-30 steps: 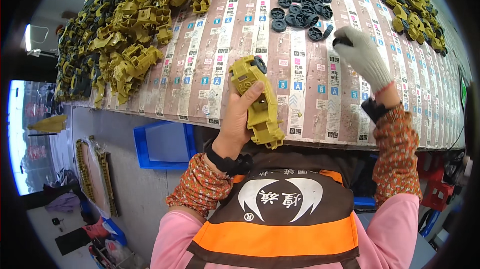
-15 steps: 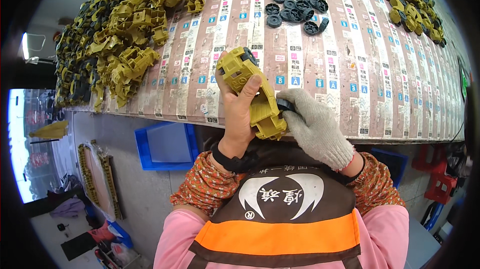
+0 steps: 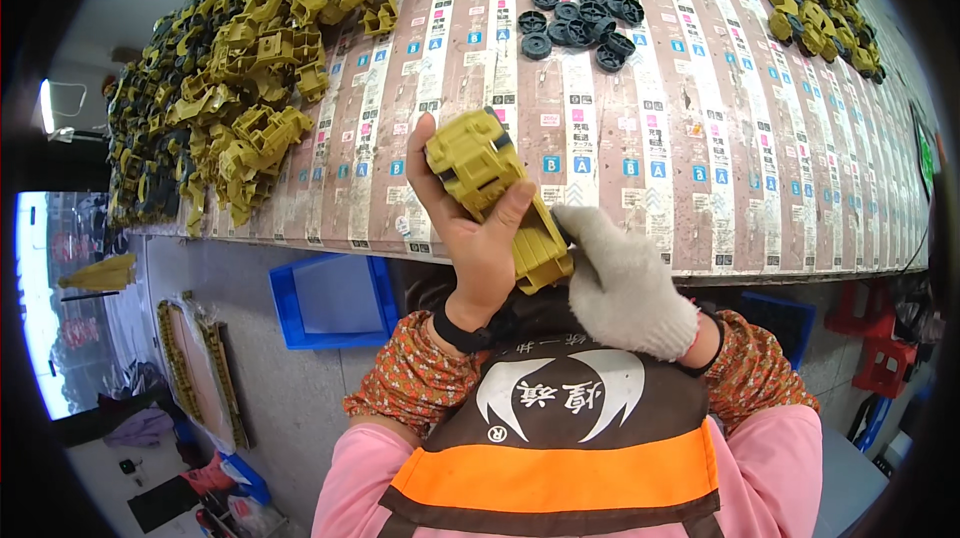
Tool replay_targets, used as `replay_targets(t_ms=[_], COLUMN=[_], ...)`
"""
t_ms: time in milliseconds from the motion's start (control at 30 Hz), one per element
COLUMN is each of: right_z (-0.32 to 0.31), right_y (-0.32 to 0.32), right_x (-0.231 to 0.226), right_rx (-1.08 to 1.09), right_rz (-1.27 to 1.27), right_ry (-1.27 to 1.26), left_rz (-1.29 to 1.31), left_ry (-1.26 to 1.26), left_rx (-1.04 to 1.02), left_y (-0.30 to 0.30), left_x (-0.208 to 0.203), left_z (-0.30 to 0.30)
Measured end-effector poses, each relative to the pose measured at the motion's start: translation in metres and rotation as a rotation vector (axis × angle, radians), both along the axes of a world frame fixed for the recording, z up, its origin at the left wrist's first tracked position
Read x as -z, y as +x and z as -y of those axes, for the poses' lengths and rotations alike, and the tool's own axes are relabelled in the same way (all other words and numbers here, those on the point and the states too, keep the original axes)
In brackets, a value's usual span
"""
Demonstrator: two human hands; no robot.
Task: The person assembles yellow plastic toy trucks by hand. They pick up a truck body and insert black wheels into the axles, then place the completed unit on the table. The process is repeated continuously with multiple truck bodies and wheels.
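Note:
My left hand (image 3: 478, 243) is bare and wrapped round an olive-yellow plastic toy truck (image 3: 478, 170), its thumb lying across the body. The truck is tilted just above the table's near edge, with its cab end pointing away from me. Dark wheels show on the cab end. My right hand (image 3: 632, 288), in a grey knitted glove, presses against the truck's right rear side. Between glove and truck only a dark sliver of a black toy wheel (image 3: 561, 228) shows; the fingers hide the rest.
Loose black wheels (image 3: 580, 10) lie in a cluster at the table's far middle. A large heap of yellow truck bodies (image 3: 265, 63) covers the left side. More trucks with wheels (image 3: 815, 18) are piled far right. A blue bin (image 3: 330, 303) stands below the table's edge.
The truck has turned in my left hand, showing more of its top and cab. My right hand has closed further over the wheel, which was plainer to see before.

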State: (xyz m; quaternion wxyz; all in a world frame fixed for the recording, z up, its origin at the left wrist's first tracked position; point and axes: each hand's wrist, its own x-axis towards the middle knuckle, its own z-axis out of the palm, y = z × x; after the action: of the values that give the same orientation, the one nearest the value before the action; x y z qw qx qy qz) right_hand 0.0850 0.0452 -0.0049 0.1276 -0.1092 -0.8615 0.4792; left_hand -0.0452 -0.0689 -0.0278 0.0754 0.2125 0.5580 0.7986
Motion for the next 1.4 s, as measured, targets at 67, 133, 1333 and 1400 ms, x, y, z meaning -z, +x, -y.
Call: replay_targets(t_ms=[67,133,1333,1400], right_z=[-0.002,-0.002,-0.279,-0.249], right_y=[0.001,0.001,-0.035,-0.032], right_x=[-0.002,-0.005,-0.046,-0.041], right_rx=[-0.009,-0.023,0.389,0.283], right_rz=[0.061,0.084,0.015,0.144], right_ry=[-0.016,-0.002,-0.058,0.009], left_rz=[-0.060,-0.096,-0.748,-0.628], left_ry=[0.016,0.005,-1.238,-1.459], left_rx=[0.032,0.032,-0.836,-0.659], left_y=[0.004,0.007,-0.223,-0.227], left_x=[-0.001,0.004,-0.039,-0.042], left_z=[-0.003,0.001,0.154,0.174])
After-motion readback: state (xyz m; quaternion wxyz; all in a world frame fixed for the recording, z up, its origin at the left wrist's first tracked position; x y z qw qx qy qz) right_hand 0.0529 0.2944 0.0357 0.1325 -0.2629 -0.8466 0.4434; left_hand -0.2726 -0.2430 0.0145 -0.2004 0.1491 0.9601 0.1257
